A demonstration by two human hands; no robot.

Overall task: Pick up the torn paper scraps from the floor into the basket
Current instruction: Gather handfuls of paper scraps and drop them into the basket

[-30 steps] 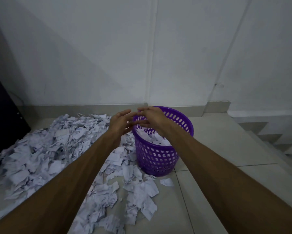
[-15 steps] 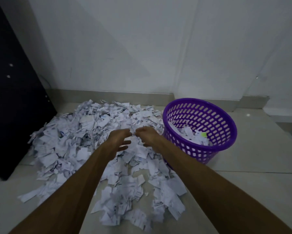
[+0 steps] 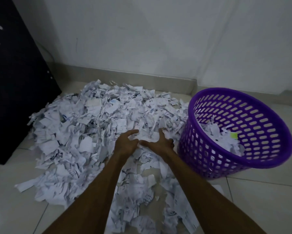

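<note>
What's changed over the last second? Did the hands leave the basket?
Yes. Both hands came away from over the basket and down to the paper pile on its left; the left hand and right hand now gather scraps side by side. The basket stays upright, partly filled.

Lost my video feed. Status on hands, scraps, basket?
Left hand and right hand open, fingers down on the scrap pile. Purple basket to the right, partly filled. Nothing in the way.

Both hands, left hand (image 3: 125, 146), right hand (image 3: 160, 143), seemingly gathering paper scraps (image 3: 91, 132), purple basket (image 3: 209, 152) beside
</note>
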